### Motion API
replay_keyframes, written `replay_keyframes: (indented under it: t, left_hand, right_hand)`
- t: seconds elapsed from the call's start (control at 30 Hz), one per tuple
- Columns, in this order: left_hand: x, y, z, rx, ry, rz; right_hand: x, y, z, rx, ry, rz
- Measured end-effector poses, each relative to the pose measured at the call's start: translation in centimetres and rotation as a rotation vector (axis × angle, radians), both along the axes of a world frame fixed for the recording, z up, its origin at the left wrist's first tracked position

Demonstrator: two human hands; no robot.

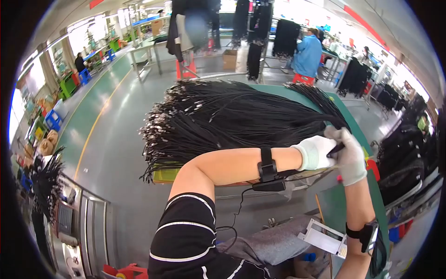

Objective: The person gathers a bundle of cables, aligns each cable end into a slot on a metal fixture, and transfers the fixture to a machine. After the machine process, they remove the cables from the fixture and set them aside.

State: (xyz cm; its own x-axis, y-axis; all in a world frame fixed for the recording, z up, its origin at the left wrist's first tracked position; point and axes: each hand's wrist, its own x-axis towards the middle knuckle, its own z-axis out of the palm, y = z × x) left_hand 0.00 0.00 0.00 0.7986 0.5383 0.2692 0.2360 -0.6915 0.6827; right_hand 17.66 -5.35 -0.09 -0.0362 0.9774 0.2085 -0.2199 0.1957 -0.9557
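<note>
The head view shows a bright workshop with a grey floor [125,162], and a green walkway with a yellow line curves down the left of the frame. Hanging racks of black strands [286,37] fill the upper middle, and at the upper right a person in a blue coat [308,55] sits on a red stool [304,79], back to the camera.

A large bundle of black cords [241,116] lies across the centre of the frame on a green tabletop [274,90]. Its long axis runs from left to right, dipping slightly toward the right. The silvery tips point left and fan out widely there, some hanging past the table's near left edge, while the lengths draw together and narrow toward the right. A smaller bundle [317,96] lies at the upper right of the table on a slant, tips toward the upper left and its length running down to the right, to meet the large one.

Both hands wear white gloves and meet at the right of centre, beside the bundle's narrow end. The left hand [317,152] has its fingers bent, close to something dark between the gloves; whether it grips this cannot be told. The right hand [351,159] is blurred and overlaps the left one's fingertips; its grip cannot be made out either.
</note>
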Motion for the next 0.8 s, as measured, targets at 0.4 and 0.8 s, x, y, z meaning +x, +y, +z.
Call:
replay_keyframes:
  t: [0.4,0.8]
  left_hand:
    - [-6.4,8.8,3.0,0.933,-0.191,0.277]
    - [-18.2,18.3,0.9,1.075,0.293,0.654]
  right_hand:
    - [-5.6,-2.3,8.7,0.426,-0.364,-0.205]
    - [9.3,-11.8,7.7,0.528,-0.179,-0.748]
